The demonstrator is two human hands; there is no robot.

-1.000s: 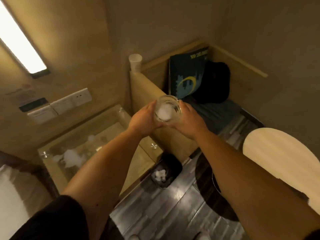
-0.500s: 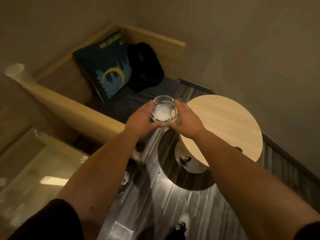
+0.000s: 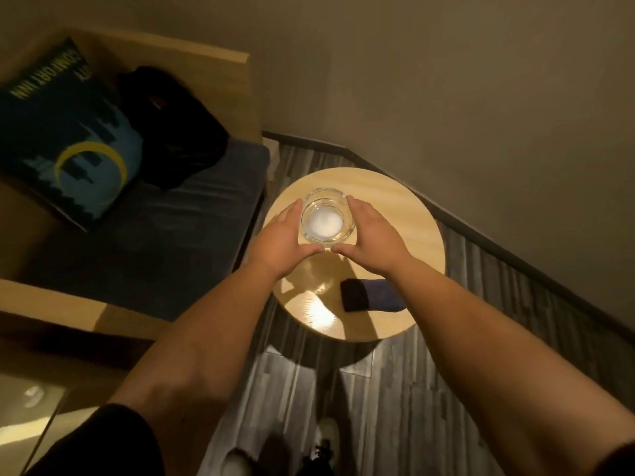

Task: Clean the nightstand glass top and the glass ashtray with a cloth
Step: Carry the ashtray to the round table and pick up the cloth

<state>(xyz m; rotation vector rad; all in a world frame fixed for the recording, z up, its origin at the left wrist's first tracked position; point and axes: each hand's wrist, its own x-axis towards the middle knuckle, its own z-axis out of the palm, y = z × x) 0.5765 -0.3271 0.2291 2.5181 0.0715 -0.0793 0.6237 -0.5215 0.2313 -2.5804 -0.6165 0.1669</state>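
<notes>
Our left hand (image 3: 280,240) and right hand (image 3: 372,238) cup the glass ashtray (image 3: 326,219) between them, fingers curled close round its sides, thumbs nearly meeting at six o'clock. It sits over the round wooden table (image 3: 405,207). A dark folded cloth (image 3: 369,295) lies on the table at five o'clock from the ashtray. At nine o'clock, a blue cushion (image 3: 68,139) rests on the bench (image 3: 192,207).
</notes>
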